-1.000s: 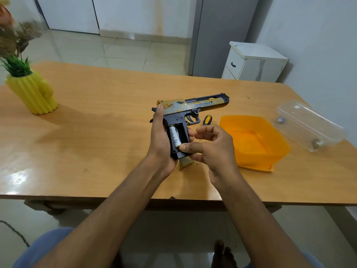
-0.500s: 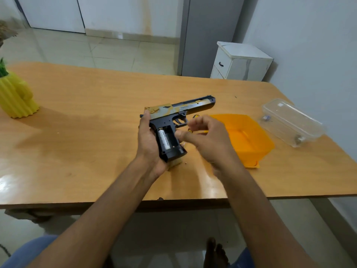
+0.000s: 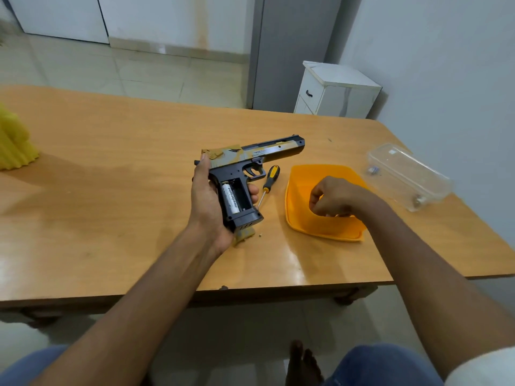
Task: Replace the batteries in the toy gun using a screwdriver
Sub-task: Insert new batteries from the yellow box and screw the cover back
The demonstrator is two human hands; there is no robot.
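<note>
At a wooden worktop (image 3: 111, 174) in a tiled room, a toy gun (image 3: 245, 168) is gripped by the left hand (image 3: 207, 201), the fingers wrapped round the black grip and the barrel pointed to the right. Its battery compartment is seen uncovered, with one white battery (image 3: 232, 198) seated in the left slot and the slot beside it dark. The right hand (image 3: 334, 196) is held over an orange bowl (image 3: 315, 227), its fingers curled downward into the bowl; whether anything is held in them cannot be told. A screwdriver (image 3: 268, 183) with a yellow and black handle is laid on the worktop between the gun and the bowl. A tan cover piece (image 3: 245, 235) and a small screw (image 3: 260, 234) are seen just below the grip. A clear plastic box (image 3: 409, 176) is placed well to the right, and a yellow pot (image 3: 14, 146) at the left edge.
</note>
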